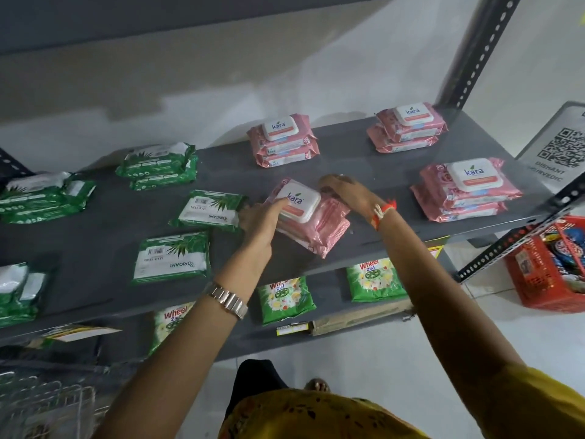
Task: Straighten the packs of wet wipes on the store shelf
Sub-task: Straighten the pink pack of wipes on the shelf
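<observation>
I have both hands on the tilted stack of pink Kara packs [311, 221] near the shelf's [104, 236] front edge, about midway along it. My left hand [259, 221] grips the stack's left end, fingers curled on the white lid. My right hand [343, 190] presses on its far right end, fingers bent over the pink wrap. Left of the stack lie two green Origami packs [172, 259], back side up, askew. Toward the right front corner sits another pink stack [465, 191], squared up. Along the shelf's back edge stand two more pink stacks [283, 141] and a green stack [158, 166].
</observation>
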### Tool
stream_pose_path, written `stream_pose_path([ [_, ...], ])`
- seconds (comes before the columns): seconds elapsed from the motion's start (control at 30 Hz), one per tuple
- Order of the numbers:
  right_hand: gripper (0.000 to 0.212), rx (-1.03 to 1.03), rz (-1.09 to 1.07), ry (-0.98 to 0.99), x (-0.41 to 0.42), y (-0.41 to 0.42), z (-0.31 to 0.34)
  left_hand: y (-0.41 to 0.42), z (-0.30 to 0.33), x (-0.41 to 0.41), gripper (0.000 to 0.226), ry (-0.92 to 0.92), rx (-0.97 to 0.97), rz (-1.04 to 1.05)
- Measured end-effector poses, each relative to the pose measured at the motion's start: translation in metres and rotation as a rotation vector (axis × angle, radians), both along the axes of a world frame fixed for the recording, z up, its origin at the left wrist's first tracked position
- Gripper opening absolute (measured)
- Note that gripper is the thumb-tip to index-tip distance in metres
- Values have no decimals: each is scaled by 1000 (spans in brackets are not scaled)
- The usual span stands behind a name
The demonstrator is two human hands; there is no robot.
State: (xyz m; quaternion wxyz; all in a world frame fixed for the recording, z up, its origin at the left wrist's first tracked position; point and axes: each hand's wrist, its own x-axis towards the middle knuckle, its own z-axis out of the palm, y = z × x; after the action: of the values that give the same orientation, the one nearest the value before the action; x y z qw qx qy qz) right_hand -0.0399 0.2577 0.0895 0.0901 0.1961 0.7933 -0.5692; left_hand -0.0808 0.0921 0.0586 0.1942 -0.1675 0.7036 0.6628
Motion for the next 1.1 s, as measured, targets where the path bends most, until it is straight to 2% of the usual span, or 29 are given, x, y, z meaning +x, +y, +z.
stream_pose_path([
  [0.07,50,35,-187,84,16,-5,-9,-3,2,-11,71,201,-176,-59],
  [0.13,67,2,-378,67,41,-17,-24,-4,8,-21,73,296,-235,-159],
  [0.2,82,-167,-434,4,61,-36,-35,-4,11,-32,72,337,-354,-265],
  [0.23,83,-252,-426,8,63,-43,-40,-2,13,-37,67,332,-408,-330],
  [0.3,73,-328,-409,42,60,-51,-43,0,14,-43,50,266,-387,-461],
  [0.37,69,-291,-422,63,51,-51,-40,1,16,-43,45,179,-334,-509],
  [0.5,77,-69,-454,10,35,-34,-36,-1,13,-41,51,189,-478,-523],
  [0.77,60,5,-371,21,21,-22,-33,9,-4,-25,71,266,-643,-525],
  [0.97,56,88,-403,70,18,-25,-29,10,-1,-25,70,289,-682,-539],
  [1.1,58,170,-355,85,19,-26,-29,9,3,-24,71,365,-696,-560],
])
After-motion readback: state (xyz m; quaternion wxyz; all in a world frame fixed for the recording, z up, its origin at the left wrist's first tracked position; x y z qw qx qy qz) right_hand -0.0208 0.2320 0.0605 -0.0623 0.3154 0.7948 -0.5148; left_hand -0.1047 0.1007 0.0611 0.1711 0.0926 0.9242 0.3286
